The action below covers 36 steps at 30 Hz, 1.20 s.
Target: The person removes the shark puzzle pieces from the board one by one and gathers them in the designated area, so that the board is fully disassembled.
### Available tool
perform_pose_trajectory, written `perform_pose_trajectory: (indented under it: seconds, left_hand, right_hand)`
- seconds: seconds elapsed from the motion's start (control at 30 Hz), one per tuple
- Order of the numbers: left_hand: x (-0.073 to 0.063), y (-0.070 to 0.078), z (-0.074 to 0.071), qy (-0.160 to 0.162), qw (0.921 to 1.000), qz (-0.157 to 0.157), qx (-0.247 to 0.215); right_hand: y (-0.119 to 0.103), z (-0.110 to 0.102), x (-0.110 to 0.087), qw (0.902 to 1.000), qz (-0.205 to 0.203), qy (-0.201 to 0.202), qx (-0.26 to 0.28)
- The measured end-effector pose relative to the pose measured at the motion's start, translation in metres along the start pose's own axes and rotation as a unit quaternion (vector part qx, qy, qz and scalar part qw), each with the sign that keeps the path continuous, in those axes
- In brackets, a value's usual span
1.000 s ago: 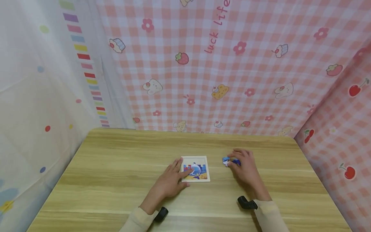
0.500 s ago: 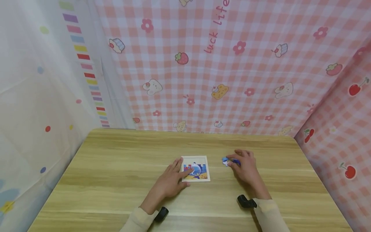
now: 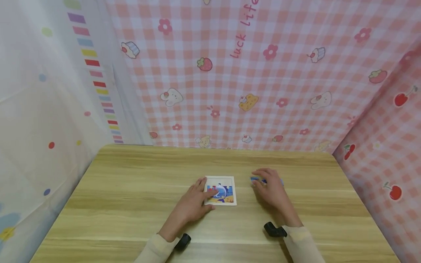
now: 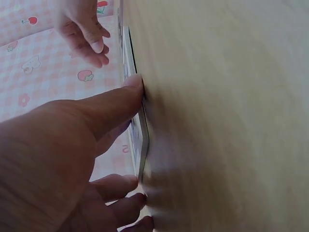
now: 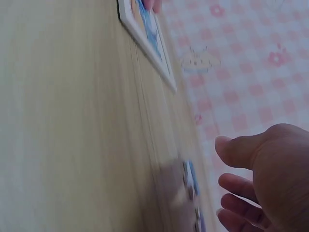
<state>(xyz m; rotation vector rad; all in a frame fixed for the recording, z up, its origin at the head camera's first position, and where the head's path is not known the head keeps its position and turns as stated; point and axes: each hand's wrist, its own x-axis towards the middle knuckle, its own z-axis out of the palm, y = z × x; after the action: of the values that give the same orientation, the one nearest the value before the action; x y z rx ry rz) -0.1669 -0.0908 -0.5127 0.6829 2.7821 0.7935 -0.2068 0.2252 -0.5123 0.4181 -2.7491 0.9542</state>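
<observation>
A square jigsaw puzzle board [image 3: 227, 180] with a pale frame lies on the table, its lower part filled with a colourful picture and its upper strip pale. My left hand [image 3: 191, 205] rests at its left side, index finger extended over the picture and thumb at the near edge. In the left wrist view, the thumb touches the board's rim [image 4: 143, 140]. To the right, my right hand [image 3: 272, 190] hovers over loose blue puzzle pieces [image 3: 254, 179], partly hiding them. The right wrist view shows its thumb and fingers apart, above the pieces [image 5: 190, 178], holding nothing.
The wood-grain table [image 3: 131, 182] reaches back to a pink checked cloth [image 3: 230, 84]. A white dotted cloth [image 3: 42, 109] hangs on the left and another checked cloth [image 3: 388, 160] on the right. Black devices [image 3: 275, 230] sit at both wrists.
My right hand has shifted left over the loose pieces, its fingers off the blue-and-white one, and blue now shows at its right side. The left hand stays on the board.
</observation>
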Motion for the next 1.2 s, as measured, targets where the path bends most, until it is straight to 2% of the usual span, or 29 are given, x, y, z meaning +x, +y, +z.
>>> perform_pose_trajectory:
  seconds: [0.1,0.13,0.33,0.47,0.7,0.77,0.9,1.03,1.2]
  left_hand:
    - [0.000,0.003,-0.002,0.007,1.0000,0.004,0.000]
    - [0.000,0.000,0.002,0.014,0.9998,0.012,0.007]
    - [-0.001,0.004,0.004,0.016,0.9983,0.055,-0.001]
    - [-0.003,0.009,0.006,0.005,0.9973,0.072,-0.009]
    - [-0.003,0.017,0.012,-0.026,0.9960,0.085,0.006]
    - [-0.003,0.019,0.012,-0.038,0.9956,0.085,0.012]
    - [-0.004,0.026,0.010,-0.060,0.9961,0.060,0.023]
    - [-0.005,0.030,0.011,-0.060,0.9964,0.048,0.036]
    - [-0.006,0.031,0.012,-0.059,0.9966,0.040,0.040]
  right_hand:
    - [-0.010,0.006,0.001,1.0000,-0.005,-0.002,0.001]
    - [-0.013,0.007,0.001,1.0000,-0.007,-0.001,0.001]
    - [-0.029,0.016,-0.001,0.9993,-0.007,-0.022,0.029]
    - [-0.037,0.022,0.000,0.9980,-0.010,-0.046,0.043]
    - [-0.043,0.033,-0.001,0.9958,-0.018,-0.076,0.049]
    - [-0.045,0.037,-0.001,0.9951,-0.018,-0.082,0.052]
    - [-0.047,0.043,-0.002,0.9948,-0.004,-0.088,0.052]
    - [-0.046,0.048,-0.003,0.9952,0.012,-0.086,0.045]
    - [-0.045,0.051,-0.004,0.9962,0.004,-0.073,0.047]
